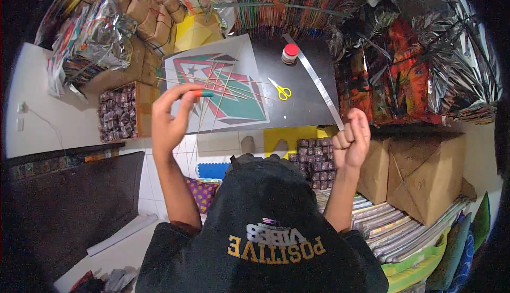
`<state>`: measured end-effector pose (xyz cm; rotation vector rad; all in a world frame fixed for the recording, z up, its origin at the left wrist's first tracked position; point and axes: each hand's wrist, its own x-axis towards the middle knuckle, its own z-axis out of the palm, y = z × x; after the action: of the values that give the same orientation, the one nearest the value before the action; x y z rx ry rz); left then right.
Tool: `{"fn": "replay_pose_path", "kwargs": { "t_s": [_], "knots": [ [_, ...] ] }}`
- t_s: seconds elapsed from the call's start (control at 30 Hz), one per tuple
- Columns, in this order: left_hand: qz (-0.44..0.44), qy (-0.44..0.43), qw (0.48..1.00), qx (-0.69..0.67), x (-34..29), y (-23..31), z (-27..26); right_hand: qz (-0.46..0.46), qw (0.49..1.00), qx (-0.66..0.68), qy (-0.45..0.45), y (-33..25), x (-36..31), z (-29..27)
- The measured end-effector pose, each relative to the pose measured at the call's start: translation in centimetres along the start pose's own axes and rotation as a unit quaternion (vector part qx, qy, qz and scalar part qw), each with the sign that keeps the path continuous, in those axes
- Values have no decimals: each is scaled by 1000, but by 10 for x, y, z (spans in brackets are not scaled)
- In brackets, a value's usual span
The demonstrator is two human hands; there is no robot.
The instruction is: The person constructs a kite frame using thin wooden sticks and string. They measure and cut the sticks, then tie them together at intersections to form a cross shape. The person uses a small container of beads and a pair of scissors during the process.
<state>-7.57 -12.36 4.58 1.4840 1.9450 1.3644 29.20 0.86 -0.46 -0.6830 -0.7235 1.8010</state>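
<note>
My left hand (173, 113) is raised over the near left of the dark table (268, 109). Its thumb and index finger pinch together, with a small orange-and-green piece (204, 94) at the tips; its kind is unclear. Below lies a pale sheet (247, 61) printed with green, red and black shapes, and several thin sticks (226, 88) cross over it. My right hand (353, 140) is held up off the table's right corner, fingers curled in; whatever they may hold is hidden. Closest to it is the near end of a long flat metal strip (319, 83).
Yellow-handled scissors (283, 92) and a red-capped jar (289, 53) stand out on the table. Stacked colourful sheets (281, 0) line the back. Foil-wrapped bundles (393, 69) crowd the right, above cardboard boxes (425, 170). At left sits a box of small dark packets (118, 113).
</note>
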Motion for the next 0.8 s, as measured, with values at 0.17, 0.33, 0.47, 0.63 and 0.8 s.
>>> {"fn": "replay_pose_path", "kwargs": {
  "t_s": [0.17,0.33,0.47,0.63,0.8],
  "knots": [
    [-54,55,997,-15,-18,-26,-32,-39,999,-8,37,-11,-5,-33],
    [-88,67,993,-46,-25,-32,-38,-42,991,-107,63,-6,-4,-31],
    [-89,62,993,-40,-26,-35,-41,-59,981,-143,116,3,2,-38],
    [-109,71,991,-29,-30,-43,-50,-66,961,-237,128,19,5,-50],
    [-90,106,990,-34,-31,-40,-49,-15,914,-378,144,29,10,-74]
  ]
}}
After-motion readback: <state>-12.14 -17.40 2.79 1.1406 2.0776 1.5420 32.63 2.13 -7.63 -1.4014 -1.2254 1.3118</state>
